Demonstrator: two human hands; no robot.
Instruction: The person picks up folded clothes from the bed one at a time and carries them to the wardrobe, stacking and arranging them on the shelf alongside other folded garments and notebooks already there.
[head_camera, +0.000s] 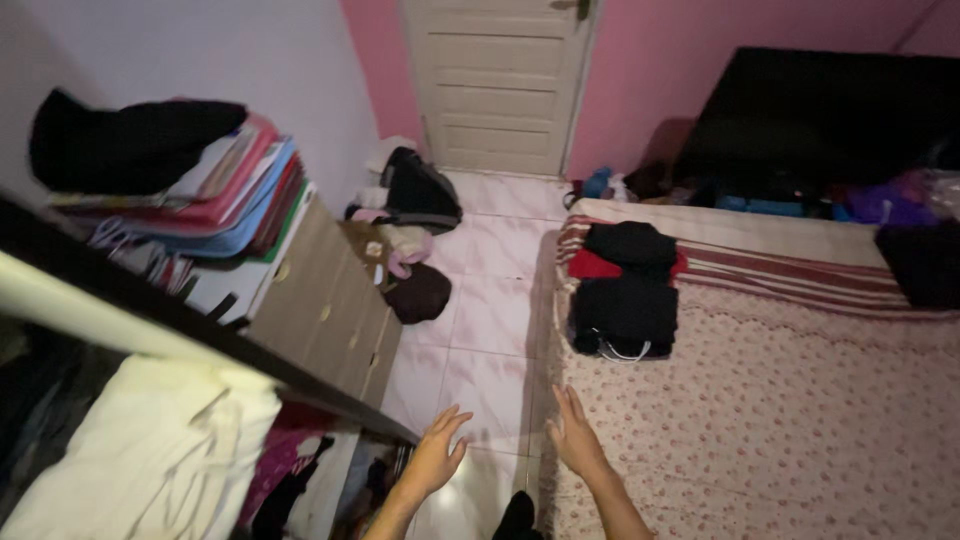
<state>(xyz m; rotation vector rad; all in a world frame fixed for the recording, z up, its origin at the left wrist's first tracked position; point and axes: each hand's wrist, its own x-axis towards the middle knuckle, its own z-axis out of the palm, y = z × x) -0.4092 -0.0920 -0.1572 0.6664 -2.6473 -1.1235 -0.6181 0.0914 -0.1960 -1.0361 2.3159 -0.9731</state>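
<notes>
The fingers (452, 418) of the left hand (437, 455) are spread apart and loosely extended, holding nothing, raised over the pale tiled floor (480, 330). The fingers (568, 402) of the right hand (577, 440) are likewise open and straight, gripping nothing, and lie at the near edge of the bed (780, 420), whose cover is a pale fabric with a small floral print; whether they press on it or hover just above cannot be told. Further up the bed, near its left edge, sits a pile of folded dark clothes (627, 290) with a red garment in it. Left of the hands stands a wooden chest of drawers (325, 310) with stacked coloured folders (235, 200) and a black garment on top. More clothes and a dark bag (420, 190) lie on the floor before the white door (495, 80).
</notes>
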